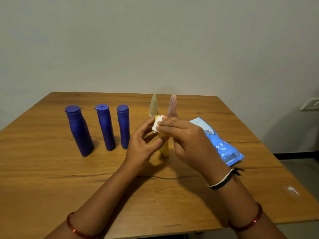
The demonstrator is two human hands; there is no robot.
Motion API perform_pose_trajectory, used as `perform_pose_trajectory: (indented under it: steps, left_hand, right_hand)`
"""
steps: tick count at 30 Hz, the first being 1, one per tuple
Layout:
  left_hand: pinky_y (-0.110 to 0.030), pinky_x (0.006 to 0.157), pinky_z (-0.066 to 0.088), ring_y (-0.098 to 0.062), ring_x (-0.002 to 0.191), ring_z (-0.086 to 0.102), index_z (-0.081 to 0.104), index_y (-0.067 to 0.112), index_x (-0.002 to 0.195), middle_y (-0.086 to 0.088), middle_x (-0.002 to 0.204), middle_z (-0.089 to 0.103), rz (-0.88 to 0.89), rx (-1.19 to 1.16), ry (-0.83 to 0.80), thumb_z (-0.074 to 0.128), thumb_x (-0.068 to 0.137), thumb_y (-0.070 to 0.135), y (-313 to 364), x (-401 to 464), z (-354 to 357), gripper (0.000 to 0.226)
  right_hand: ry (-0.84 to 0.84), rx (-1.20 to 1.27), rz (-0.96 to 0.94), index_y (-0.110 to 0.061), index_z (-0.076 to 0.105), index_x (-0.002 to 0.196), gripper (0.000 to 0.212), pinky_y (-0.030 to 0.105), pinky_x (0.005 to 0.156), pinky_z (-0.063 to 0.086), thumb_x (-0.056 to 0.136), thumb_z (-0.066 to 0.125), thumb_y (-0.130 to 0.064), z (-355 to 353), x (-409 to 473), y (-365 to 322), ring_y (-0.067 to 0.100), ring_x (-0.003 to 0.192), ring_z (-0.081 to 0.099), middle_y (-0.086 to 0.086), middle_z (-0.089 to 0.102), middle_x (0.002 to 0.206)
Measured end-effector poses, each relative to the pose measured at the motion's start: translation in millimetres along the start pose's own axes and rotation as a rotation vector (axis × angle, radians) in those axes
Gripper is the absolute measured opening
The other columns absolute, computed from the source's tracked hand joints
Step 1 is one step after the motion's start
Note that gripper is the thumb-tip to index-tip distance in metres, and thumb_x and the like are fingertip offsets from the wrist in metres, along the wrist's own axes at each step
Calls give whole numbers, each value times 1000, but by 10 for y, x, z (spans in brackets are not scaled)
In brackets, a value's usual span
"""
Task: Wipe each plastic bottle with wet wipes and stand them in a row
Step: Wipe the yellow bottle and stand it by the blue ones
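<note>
Yellow bottle [164,149] mostly hidden behind both hands, wipe [157,125] half-covered

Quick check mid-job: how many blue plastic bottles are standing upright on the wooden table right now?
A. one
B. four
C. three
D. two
C: three blue plastic bottles stand in a row on the wooden table, to the left of both hands, which are working a white wet wipe over a yellow plastic bottle.
</note>
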State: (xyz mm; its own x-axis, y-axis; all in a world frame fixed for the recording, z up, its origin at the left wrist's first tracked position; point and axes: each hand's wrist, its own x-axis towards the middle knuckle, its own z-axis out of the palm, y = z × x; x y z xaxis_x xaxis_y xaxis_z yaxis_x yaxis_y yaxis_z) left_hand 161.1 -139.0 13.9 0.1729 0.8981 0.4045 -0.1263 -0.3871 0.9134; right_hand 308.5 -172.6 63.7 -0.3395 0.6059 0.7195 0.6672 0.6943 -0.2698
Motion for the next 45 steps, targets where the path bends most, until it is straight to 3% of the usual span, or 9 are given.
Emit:
perform_pose_trajectory:
  steps: [6,11,15,18,22,29,33,37,45]
  left_hand:
    - [-23,90,51,-6,115,60,54,34,121,20,117,66,-23,22,-34,72,78,-1,-4,-26,41,58]
    - [-29,96,51,-10,116,59,54,32,124,7,121,64,-53,-10,24,75,71,17,20,-12,31,59]
    - [-33,96,51,-12,117,59,55,33,123,2,125,62,-40,18,16,77,67,24,42,-19,35,61]
    - [-32,93,53,-16,114,60,57,26,126,-2,123,62,-16,40,14,83,67,29,32,-11,26,65]
    - [-28,88,52,-13,113,60,59,27,120,4,118,64,-1,69,7,71,69,36,53,-8,29,53]
    - [-30,88,53,-15,114,60,58,40,119,5,122,64,-17,39,24,73,68,35,15,4,19,54]
    - [-31,92,53,-9,115,59,56,45,119,10,124,62,-35,79,24,79,69,35,14,4,22,56]
    - [-27,90,52,-5,114,58,54,43,119,11,124,61,-58,88,49,75,67,33,40,10,14,57]
    - [-25,89,53,-8,113,59,53,42,124,8,126,61,-18,135,47,81,67,41,37,7,37,63]
  right_hand:
    - [12,50,-73,-5,76,91,39,34,92,51,72,42,-1,-102,-146,61,16,106,63,4,72,101]
    - [93,-24,-21,-5,74,79,33,33,77,53,71,42,-3,-251,-120,117,16,91,67,5,72,91]
    - [236,67,81,-3,72,98,38,35,88,52,75,43,6,-195,54,61,9,100,61,3,69,103]
    - [133,106,63,-4,70,104,37,48,95,47,79,42,-3,-76,193,-11,12,104,60,8,67,110]
    - [-63,17,34,-6,70,104,43,38,93,50,76,38,-12,65,184,-8,24,110,59,10,65,113]
    - [66,221,26,-4,74,95,38,28,96,47,78,40,-4,-33,-29,70,17,108,62,7,69,106]
    - [170,426,155,0,74,84,38,29,88,51,73,42,16,-103,-77,165,15,96,67,10,72,94]
    - [334,568,457,-7,72,98,40,19,84,49,80,41,10,-23,19,247,10,100,65,3,71,101]
    - [150,686,568,-14,64,119,41,18,95,45,90,46,9,213,2,124,4,119,54,-2,63,123]
